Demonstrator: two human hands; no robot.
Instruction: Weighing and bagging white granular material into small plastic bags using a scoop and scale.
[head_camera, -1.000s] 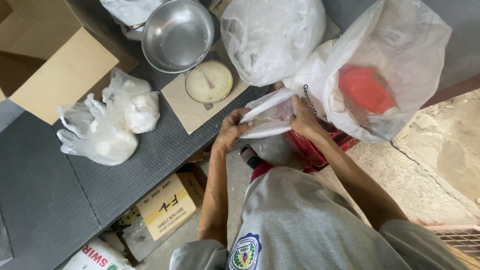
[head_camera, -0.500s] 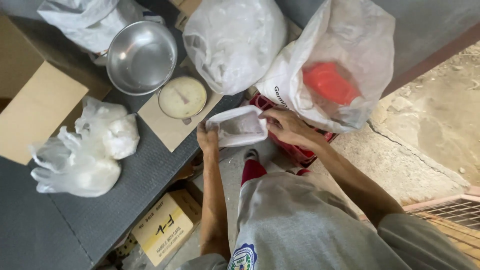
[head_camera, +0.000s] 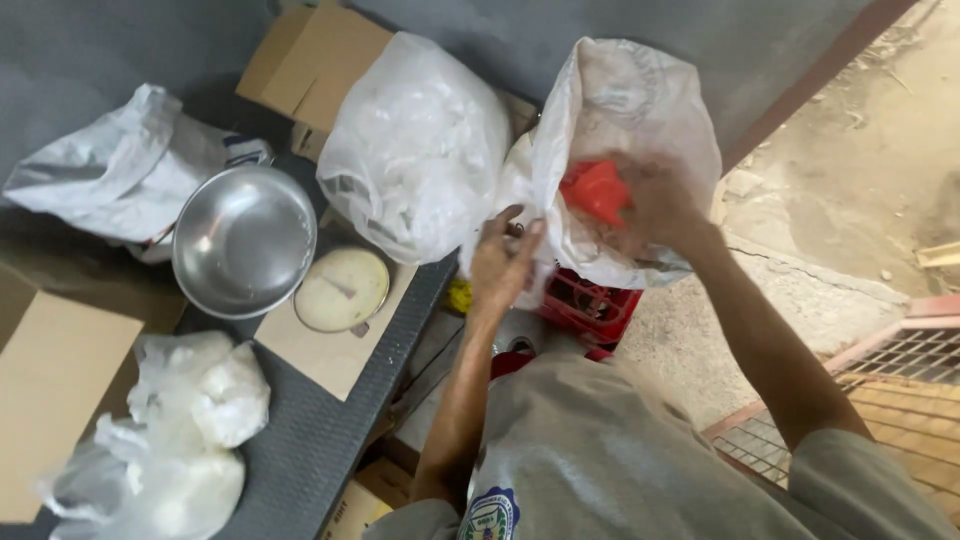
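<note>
Right hand now inside sack (grip unclear) — left fingers pinch rim.

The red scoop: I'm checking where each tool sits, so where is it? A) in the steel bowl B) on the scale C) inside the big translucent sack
C: the red scoop shows through the sack, where the right hand reaches in.
</note>
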